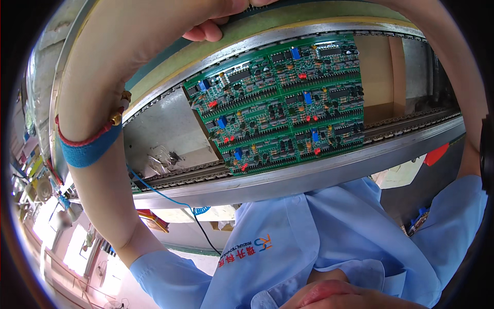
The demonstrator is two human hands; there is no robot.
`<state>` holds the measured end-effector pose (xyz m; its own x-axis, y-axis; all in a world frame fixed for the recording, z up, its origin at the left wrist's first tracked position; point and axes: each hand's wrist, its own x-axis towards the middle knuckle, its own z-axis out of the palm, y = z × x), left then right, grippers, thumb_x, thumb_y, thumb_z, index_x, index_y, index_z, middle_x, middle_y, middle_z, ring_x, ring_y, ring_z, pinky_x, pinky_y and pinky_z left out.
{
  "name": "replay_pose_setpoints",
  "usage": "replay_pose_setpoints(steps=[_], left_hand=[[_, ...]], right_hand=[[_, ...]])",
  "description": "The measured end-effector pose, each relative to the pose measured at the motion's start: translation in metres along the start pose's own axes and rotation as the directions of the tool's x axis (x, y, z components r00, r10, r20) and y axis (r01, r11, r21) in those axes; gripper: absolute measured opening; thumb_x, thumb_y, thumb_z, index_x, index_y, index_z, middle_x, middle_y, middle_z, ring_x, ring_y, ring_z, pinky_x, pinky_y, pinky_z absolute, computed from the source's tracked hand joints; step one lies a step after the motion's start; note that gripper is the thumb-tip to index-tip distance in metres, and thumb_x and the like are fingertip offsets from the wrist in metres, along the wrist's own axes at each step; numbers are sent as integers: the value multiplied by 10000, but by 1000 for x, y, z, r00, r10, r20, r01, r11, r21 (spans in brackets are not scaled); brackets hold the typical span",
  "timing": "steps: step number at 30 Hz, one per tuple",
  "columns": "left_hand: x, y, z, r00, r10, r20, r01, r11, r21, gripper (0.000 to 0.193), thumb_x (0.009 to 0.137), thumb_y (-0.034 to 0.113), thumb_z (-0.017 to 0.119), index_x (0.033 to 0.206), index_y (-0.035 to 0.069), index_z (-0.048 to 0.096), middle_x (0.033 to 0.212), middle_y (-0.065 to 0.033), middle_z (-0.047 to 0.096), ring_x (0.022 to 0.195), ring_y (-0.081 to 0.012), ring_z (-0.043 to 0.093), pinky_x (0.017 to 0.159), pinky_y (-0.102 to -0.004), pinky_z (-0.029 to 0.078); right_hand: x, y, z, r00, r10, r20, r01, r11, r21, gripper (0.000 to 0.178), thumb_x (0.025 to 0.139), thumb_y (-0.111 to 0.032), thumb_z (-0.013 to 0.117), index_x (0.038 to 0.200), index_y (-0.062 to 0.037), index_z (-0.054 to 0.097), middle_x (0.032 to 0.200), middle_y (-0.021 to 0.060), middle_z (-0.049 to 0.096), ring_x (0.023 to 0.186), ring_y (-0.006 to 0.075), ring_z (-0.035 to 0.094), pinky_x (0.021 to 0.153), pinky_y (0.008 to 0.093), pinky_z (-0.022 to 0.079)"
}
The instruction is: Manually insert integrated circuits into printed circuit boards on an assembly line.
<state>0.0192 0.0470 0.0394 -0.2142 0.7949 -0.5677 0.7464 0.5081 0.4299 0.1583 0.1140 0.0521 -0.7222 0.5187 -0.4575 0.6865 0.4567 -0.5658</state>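
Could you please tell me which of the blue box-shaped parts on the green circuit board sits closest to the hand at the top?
The blue part at the board's upper left corner is nearest the left hand; the others lie farther right or lower down.

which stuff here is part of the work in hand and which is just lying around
In the work:
- green circuit board panel riding between the conveyor rails
- left hand, fingers on the far rail edge
- blue wrist strap with its coiled blue cord

Lying about:
- red object below the near rail
- red and yellow tool on the lower shelf
- cluttered bench at far left
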Motion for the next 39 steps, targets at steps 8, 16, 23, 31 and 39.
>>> replay_pose_setpoints(steps=[8,16,23,31,39], left_hand=[[-4,-10,7,998,29,-53,-33,995,-93,116,922,17,739,833,-53,712,725,-91,706,591,-108,640,567,-237,536],[-30,-35,32,799,462,-384,-421,887,190,95,819,-33,746,911,-11,736,719,-120,665,614,-239,646,568,-329,502],[-13,-64,55,463,728,-505,-509,685,521,174,796,7,746,958,66,761,826,-58,670,636,-206,650,552,-318,508],[-5,-79,73,142,874,-465,-399,481,781,238,745,15,764,948,136,788,839,27,668,649,-143,650,543,-265,507],[-6,-83,70,163,872,-461,-431,483,762,264,721,-7,762,945,126,801,861,16,687,657,-152,655,556,-268,511]], right_hand=[[-4,2,11,986,-89,-143,93,995,21,165,873,-114,747,904,47,766,819,152,740,776,226,696,738,342,547],[18,70,67,346,-689,-637,861,503,-76,94,840,-105,768,881,-21,758,830,102,669,738,273,666,645,385,522],[-5,49,65,497,-681,-537,506,731,-458,84,814,-62,753,834,-41,674,841,70,599,708,229,648,539,325,496],[65,68,91,-512,-649,-563,563,242,-790,131,757,-27,775,864,15,711,821,79,645,575,174,616,445,304,460],[-7,54,64,424,-765,-485,607,637,-474,138,722,-23,790,835,22,724,846,86,670,582,170,617,424,295,452]])
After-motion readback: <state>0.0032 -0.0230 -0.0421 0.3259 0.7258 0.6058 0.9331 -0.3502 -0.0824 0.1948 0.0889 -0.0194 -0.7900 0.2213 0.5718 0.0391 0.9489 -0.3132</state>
